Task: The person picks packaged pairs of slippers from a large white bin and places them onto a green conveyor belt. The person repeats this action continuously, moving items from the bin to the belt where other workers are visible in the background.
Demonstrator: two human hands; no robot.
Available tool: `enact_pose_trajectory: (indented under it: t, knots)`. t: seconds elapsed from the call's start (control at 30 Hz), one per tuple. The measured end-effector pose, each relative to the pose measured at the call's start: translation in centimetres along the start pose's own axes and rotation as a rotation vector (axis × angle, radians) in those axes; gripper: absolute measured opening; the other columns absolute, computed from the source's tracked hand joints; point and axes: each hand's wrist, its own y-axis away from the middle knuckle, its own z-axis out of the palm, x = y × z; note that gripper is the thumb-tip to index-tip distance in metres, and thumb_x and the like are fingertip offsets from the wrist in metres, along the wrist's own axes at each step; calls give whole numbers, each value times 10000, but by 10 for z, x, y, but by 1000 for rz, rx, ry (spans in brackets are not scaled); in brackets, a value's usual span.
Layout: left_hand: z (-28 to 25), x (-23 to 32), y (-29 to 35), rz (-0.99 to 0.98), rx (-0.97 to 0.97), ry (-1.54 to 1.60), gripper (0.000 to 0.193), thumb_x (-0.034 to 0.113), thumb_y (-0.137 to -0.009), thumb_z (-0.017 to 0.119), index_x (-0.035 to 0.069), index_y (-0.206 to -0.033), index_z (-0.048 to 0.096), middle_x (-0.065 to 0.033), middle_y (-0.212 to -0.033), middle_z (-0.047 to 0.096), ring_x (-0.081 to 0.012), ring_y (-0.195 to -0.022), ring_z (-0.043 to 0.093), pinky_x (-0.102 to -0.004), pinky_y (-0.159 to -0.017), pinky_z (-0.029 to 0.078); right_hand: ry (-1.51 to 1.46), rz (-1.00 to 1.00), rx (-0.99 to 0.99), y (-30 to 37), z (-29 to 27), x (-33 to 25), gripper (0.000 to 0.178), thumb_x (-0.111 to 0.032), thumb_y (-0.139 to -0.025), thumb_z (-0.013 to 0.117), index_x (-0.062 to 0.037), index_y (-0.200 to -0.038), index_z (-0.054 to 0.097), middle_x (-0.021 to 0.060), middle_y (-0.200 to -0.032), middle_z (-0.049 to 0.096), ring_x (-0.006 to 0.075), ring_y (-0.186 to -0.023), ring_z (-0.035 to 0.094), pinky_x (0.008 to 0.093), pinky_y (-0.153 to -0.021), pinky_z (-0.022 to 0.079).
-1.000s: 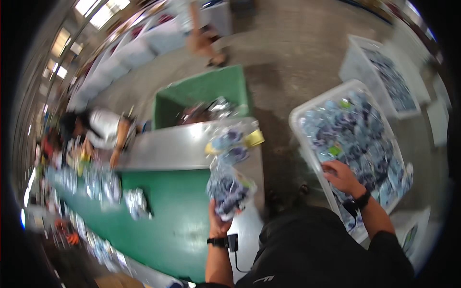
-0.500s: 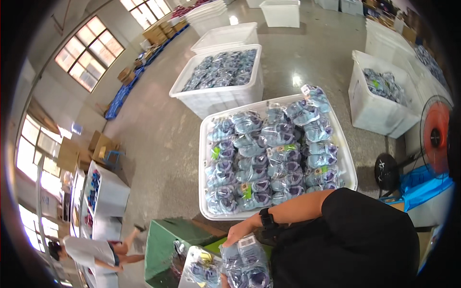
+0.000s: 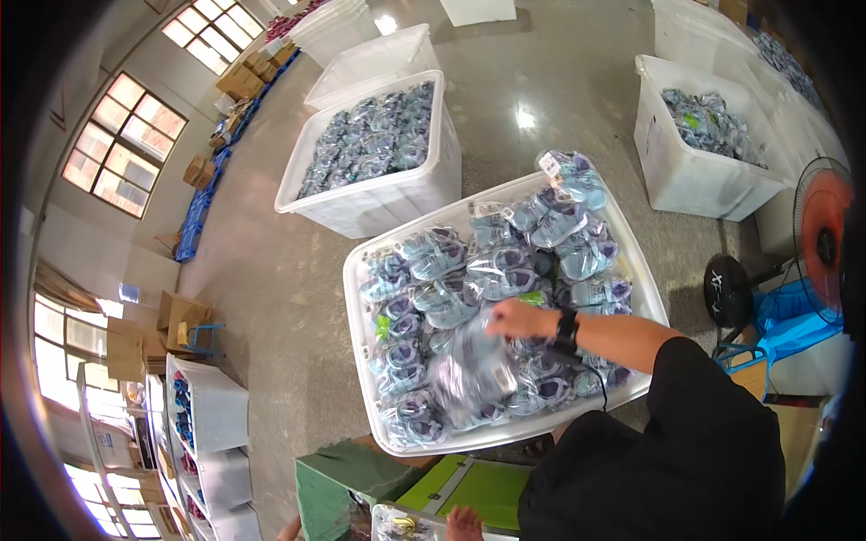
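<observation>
My right hand (image 3: 521, 321) grips a clear plastic bag with a pair of light blue and purple shoes (image 3: 474, 371), blurred by motion. The bag hangs over a wide white bin (image 3: 359, 347) filled with rows of similar bagged shoes (image 3: 433, 252). Down at the lower edge, my left hand (image 3: 465, 523) is partly in view, fingers apart and holding nothing visible. It is beside a whitish tray (image 3: 397, 523) with something in clear plastic in it, mostly cut off by the picture's edge.
A green box (image 3: 347, 482) and a lime-green panel (image 3: 478, 491) stand before the white bin. Beyond it are another full white bin (image 3: 388, 198) and a part-filled one (image 3: 704, 171). A floor fan (image 3: 821, 239) stands at right, stacked cartons (image 3: 242, 81) at far left.
My right hand has carried the bagged shoes up and forward from the tray to above the white bin. My left hand has let go of them. The walking person has mostly left the view.
</observation>
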Motion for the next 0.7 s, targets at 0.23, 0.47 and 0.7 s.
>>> enact_pose_trajectory:
  t: [0.23,0.47,0.7]
  knots:
    - [-53,-67,46,-192,235,-66,525,395,-1048,468,131,-1500,420,-145,-1487,484,-325,-1314,510,-452,-1081,433,-431,168,827,-78,-148,78,302,-225,-858,706,54,-959,646,96,-798,676,207,-679,710,315,-556,507]
    - [-68,-101,92,-336,351,-62,603,472,-1041,486,174,-1544,336,-131,-1568,395,-331,-1393,448,-473,-1126,416,-500,327,1054,-123,-195,139,375,-267,-896,670,80,-1027,618,139,-868,713,218,-662,719,314,-498,486]
    - [-77,-121,110,-347,300,-118,612,485,-1049,472,164,-1547,318,-174,-1562,390,-374,-1389,443,-520,-1138,394,-611,382,914,-137,-174,150,309,-228,-956,615,69,-1038,619,160,-861,736,242,-677,732,330,-486,482]
